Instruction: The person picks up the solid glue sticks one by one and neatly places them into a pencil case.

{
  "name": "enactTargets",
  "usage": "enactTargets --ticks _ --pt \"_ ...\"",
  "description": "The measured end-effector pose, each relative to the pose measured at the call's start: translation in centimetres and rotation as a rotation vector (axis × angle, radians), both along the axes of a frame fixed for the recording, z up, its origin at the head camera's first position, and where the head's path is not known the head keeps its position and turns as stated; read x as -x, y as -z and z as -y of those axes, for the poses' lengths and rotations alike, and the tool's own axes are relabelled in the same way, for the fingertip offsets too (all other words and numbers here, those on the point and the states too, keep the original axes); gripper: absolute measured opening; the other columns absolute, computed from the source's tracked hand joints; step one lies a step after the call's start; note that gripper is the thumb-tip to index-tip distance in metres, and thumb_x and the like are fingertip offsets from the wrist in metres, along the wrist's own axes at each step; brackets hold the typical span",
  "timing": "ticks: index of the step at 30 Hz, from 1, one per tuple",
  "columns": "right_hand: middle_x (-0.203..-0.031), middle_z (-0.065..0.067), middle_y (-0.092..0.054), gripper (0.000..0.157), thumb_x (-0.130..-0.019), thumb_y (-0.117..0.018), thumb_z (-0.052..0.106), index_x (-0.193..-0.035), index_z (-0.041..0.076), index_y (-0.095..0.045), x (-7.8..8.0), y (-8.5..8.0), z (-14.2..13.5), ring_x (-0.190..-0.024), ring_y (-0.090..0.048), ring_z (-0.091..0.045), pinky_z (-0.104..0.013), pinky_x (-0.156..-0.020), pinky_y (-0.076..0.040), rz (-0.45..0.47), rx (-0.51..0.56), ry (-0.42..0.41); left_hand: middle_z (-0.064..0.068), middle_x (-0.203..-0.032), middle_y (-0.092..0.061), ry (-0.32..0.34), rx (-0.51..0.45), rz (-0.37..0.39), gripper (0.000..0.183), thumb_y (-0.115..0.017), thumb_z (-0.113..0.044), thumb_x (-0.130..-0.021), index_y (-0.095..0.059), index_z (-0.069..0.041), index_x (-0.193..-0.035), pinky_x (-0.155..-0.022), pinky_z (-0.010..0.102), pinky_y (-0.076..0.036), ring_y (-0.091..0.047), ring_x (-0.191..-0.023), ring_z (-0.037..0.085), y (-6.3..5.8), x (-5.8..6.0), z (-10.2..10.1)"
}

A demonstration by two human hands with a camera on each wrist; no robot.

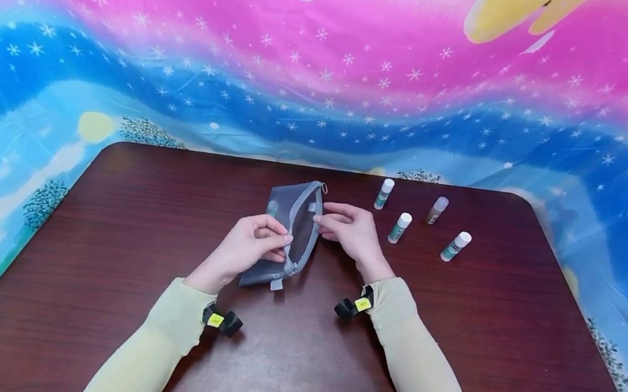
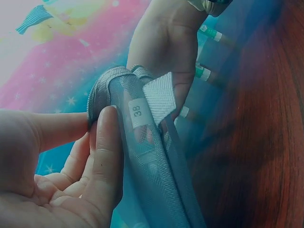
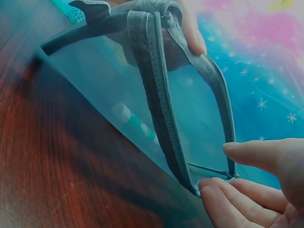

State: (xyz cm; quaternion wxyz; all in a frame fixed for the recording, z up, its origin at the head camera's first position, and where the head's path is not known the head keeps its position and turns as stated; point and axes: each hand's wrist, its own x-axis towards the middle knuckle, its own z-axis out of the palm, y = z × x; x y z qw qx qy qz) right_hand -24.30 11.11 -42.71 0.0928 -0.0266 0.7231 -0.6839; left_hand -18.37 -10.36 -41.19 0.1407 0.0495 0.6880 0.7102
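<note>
"Reddish-brown, that bench [image 1: 274, 368]: what is it carrying?"

"A mesh pouch [image 1: 287, 200] is gaping near the centre."

"And the grip?"

"Left hand [image 1: 245, 243] and right hand [image 1: 358, 234] are pinching its rim, seemingly spreading it open."

"What is the next move calling for?"

"Probably one hand steadying the mouth, freeing the other for the tubes [image 1: 400, 228] that are standing rightward."

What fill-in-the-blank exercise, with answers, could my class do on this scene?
1. Outside the pouch, ____ tubes are on the table.
2. The pouch's mouth is ____, not closed.
3. The ____ hand is nearer those tubes than the left hand.
4. In the right wrist view, ____ tube shows through the pouch's mesh.

Answers: four; open; right; one.
</note>
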Motion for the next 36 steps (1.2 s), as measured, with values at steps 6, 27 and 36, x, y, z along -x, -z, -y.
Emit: enactTargets --ticks 6,27,36 --pt "-0.095 -0.012 -0.069 0.044 -0.082 -0.074 0.018 -0.121 0.002 -0.061 -0.2 -0.6 0.0 -0.084 -0.067 -0.030 -0.038 -0.075 -0.056 -0.032 -0.017 0.008 0.035 -0.098 -0.059 -0.005 0.002 -0.001 0.022 -0.068 -0.008 -0.086 -0.057 0.004 -0.100 -0.071 0.038 -0.057 -0.066 -0.068 0.027 0.0 0.0 0.1" --pt "-0.097 -0.009 -0.069 0.046 -0.080 -0.076 0.032 -0.117 0.009 -0.064 -0.8 -2.9 -0.8 -0.088 -0.065 -0.034 -0.033 -0.074 -0.056 -0.146 -0.037 0.062 0.035 -0.096 -0.059 -0.009 -0.007 0.001 0.020 -0.068 -0.007 -0.086 -0.058 0.005 -0.099 -0.070 0.039 -0.057 -0.065 -0.065 0.024 -0.3 -0.1 0.2" --pt "-0.102 -0.012 -0.068 0.041 -0.085 -0.072 0.025 -0.120 0.005 -0.063 -2.0 -6.0 -1.7 -0.090 -0.065 -0.034 -0.039 -0.080 -0.054 -0.167 -0.016 0.074 0.035 -0.094 -0.060 0.006 -0.013 0.004 0.019 -0.066 -0.004 -0.087 -0.056 0.005 -0.100 -0.069 0.040 -0.057 -0.065 -0.064 0.024 -0.2 -0.1 0.3"
